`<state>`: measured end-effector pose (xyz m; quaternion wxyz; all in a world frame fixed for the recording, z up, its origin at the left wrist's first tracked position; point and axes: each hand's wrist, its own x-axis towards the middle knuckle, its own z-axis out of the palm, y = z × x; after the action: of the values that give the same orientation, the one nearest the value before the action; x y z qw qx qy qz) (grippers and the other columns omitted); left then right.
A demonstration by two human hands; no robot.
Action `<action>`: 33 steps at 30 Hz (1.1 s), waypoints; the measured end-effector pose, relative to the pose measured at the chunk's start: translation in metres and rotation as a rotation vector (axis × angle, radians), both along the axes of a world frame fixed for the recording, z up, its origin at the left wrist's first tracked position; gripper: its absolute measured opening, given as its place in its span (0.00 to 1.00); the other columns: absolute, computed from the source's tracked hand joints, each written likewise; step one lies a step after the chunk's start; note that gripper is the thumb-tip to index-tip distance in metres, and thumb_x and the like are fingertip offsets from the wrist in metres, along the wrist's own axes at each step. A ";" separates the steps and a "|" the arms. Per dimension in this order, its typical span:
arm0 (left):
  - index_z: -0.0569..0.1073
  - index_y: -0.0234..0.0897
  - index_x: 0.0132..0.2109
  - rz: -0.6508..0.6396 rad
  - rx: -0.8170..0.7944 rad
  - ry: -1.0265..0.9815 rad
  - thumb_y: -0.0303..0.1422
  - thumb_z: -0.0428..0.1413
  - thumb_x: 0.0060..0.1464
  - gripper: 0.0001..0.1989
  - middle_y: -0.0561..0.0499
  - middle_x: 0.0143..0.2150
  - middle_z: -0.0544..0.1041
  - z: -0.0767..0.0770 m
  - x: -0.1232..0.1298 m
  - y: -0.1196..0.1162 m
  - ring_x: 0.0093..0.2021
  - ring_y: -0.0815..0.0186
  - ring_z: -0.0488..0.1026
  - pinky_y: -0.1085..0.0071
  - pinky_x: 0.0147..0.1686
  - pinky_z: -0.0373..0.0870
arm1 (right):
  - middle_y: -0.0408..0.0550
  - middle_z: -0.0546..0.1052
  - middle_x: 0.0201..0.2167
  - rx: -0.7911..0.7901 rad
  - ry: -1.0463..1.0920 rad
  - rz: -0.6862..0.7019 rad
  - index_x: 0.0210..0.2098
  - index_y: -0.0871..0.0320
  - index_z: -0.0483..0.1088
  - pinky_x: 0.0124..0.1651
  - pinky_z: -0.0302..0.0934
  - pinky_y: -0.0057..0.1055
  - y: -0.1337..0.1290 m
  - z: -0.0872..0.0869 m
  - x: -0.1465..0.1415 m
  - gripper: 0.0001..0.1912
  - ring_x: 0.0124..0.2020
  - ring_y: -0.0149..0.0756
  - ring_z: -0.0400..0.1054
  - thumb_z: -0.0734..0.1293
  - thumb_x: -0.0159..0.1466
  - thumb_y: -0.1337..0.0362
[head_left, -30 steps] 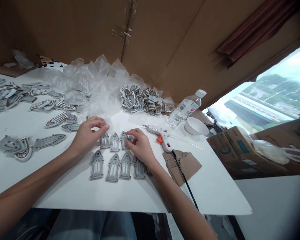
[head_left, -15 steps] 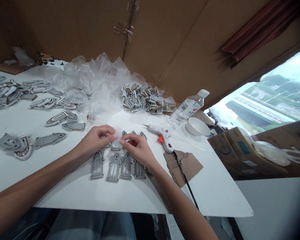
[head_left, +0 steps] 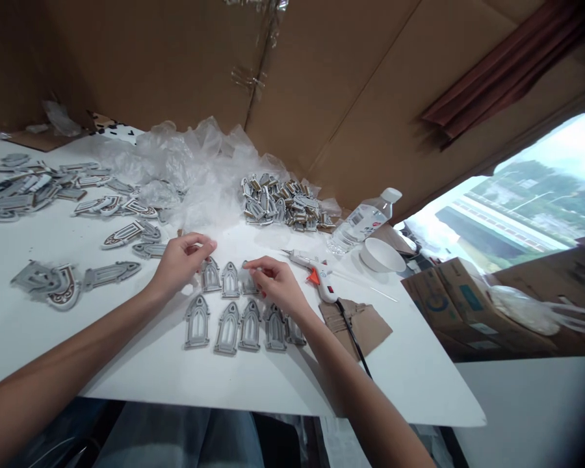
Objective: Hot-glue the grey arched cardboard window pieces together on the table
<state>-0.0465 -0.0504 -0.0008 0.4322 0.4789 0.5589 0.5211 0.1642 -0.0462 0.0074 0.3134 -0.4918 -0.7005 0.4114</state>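
Small grey arched window-shaped pieces (head_left: 227, 328) lie in two rows on the white table in front of me. My left hand (head_left: 180, 260) is just above the left end of the back row, thumb and forefinger pinched together. Anything between those fingertips is too small to make out. Close by its fingers is a back-row arched piece (head_left: 210, 275). My right hand (head_left: 277, 283) is over the right side of that row, index finger stretched out and thumb a little apart below. It partly covers another arched piece (head_left: 247, 281); whether it touches that piece is unclear.
To the right lies a glue gun (head_left: 316, 276), its cord crossing a cardboard scrap (head_left: 365, 325). Behind it are a tilted water bottle (head_left: 363, 224) and a white bowl (head_left: 383, 255). A heap of pieces (head_left: 285, 201), crumpled plastic bags (head_left: 190, 169) and loose pieces (head_left: 39, 185) spread across the back and left.
My hands have moved apart, leaving the middle back-row piece uncovered between them. The left hand has gone leftward and up off the row. The whole view has shifted slightly.
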 end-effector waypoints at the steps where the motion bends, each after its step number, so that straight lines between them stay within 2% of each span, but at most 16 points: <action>1: 0.73 0.36 0.30 0.019 0.007 0.004 0.45 0.62 0.45 0.16 0.56 0.22 0.70 0.000 -0.001 0.001 0.18 0.72 0.62 0.75 0.18 0.57 | 0.44 0.73 0.33 0.021 -0.030 0.028 0.36 0.57 0.76 0.26 0.57 0.23 0.003 0.002 -0.001 0.13 0.23 0.24 0.60 0.60 0.59 0.68; 4: 0.74 0.36 0.29 0.020 0.058 0.023 0.45 0.61 0.46 0.15 0.55 0.22 0.70 -0.003 -0.003 0.003 0.19 0.72 0.63 0.75 0.19 0.58 | 0.46 0.73 0.38 0.017 -0.116 0.139 0.38 0.56 0.76 0.26 0.59 0.24 0.012 0.006 -0.007 0.15 0.24 0.24 0.62 0.58 0.60 0.69; 7: 0.74 0.35 0.30 0.003 0.118 0.038 0.45 0.60 0.47 0.16 0.53 0.25 0.71 -0.007 -0.004 0.005 0.22 0.71 0.64 0.76 0.20 0.59 | 0.45 0.75 0.35 0.048 -0.234 0.226 0.41 0.57 0.75 0.28 0.60 0.25 0.016 0.008 -0.016 0.16 0.25 0.26 0.64 0.58 0.61 0.71; 12: 0.74 0.34 0.31 0.009 0.156 0.047 0.45 0.59 0.48 0.16 0.52 0.31 0.74 -0.006 -0.005 0.006 0.24 0.71 0.66 0.75 0.22 0.61 | 0.46 0.77 0.34 0.163 -0.328 0.250 0.34 0.58 0.76 0.40 0.60 0.30 0.015 0.005 -0.028 0.17 0.33 0.31 0.67 0.59 0.55 0.78; 17: 0.73 0.35 0.30 0.011 0.168 0.049 0.44 0.59 0.48 0.15 0.53 0.28 0.72 -0.003 -0.004 0.004 0.22 0.72 0.64 0.74 0.22 0.59 | 0.47 0.76 0.37 0.223 -0.352 0.298 0.33 0.57 0.77 0.42 0.60 0.29 0.013 0.001 -0.032 0.20 0.37 0.32 0.68 0.58 0.51 0.81; 20: 0.73 0.34 0.30 0.005 0.187 0.053 0.43 0.58 0.48 0.14 0.52 0.31 0.73 -0.005 -0.003 0.005 0.22 0.72 0.64 0.74 0.22 0.59 | 0.47 0.75 0.38 0.246 -0.350 0.325 0.33 0.57 0.76 0.43 0.60 0.28 0.013 -0.003 -0.032 0.21 0.38 0.32 0.68 0.58 0.50 0.81; 22: 0.73 0.34 0.30 0.001 0.199 0.056 0.43 0.58 0.49 0.14 0.51 0.33 0.73 -0.007 -0.003 0.006 0.23 0.72 0.65 0.74 0.22 0.59 | 0.47 0.74 0.40 0.257 -0.345 0.330 0.34 0.57 0.76 0.41 0.60 0.27 0.012 -0.004 -0.033 0.20 0.36 0.30 0.67 0.58 0.50 0.81; 24: 0.72 0.34 0.30 -0.005 0.208 0.057 0.43 0.58 0.49 0.14 0.51 0.33 0.73 -0.010 -0.003 0.008 0.24 0.71 0.66 0.74 0.22 0.59 | 0.47 0.73 0.42 0.246 -0.302 0.290 0.35 0.57 0.75 0.39 0.59 0.28 0.010 -0.004 -0.033 0.19 0.30 0.27 0.64 0.60 0.50 0.79; 28: 0.73 0.35 0.29 -0.027 0.215 0.055 0.43 0.58 0.49 0.14 0.51 0.32 0.73 -0.012 -0.004 0.008 0.24 0.71 0.66 0.74 0.21 0.58 | 0.44 0.74 0.39 0.121 -0.094 0.086 0.36 0.57 0.73 0.35 0.59 0.27 0.008 0.004 -0.036 0.15 0.26 0.24 0.62 0.62 0.51 0.74; 31: 0.73 0.35 0.29 -0.053 0.211 0.051 0.43 0.58 0.50 0.14 0.52 0.30 0.72 -0.011 -0.003 0.008 0.23 0.72 0.65 0.75 0.21 0.58 | 0.44 0.75 0.37 0.046 -0.010 0.013 0.38 0.58 0.70 0.28 0.58 0.25 0.008 0.011 -0.041 0.10 0.24 0.25 0.63 0.64 0.56 0.65; 33: 0.73 0.35 0.29 -0.069 0.203 0.047 0.42 0.58 0.49 0.14 0.52 0.28 0.71 -0.011 -0.003 0.007 0.23 0.72 0.64 0.75 0.21 0.58 | 0.43 0.74 0.32 -0.042 0.072 -0.017 0.36 0.58 0.69 0.23 0.56 0.24 0.008 0.014 -0.045 0.12 0.21 0.24 0.61 0.67 0.56 0.58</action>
<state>-0.0492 -0.0433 -0.0118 0.3860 0.5511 0.4964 0.5485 0.1189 -0.0379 0.0212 0.3314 -0.4889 -0.6759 0.4409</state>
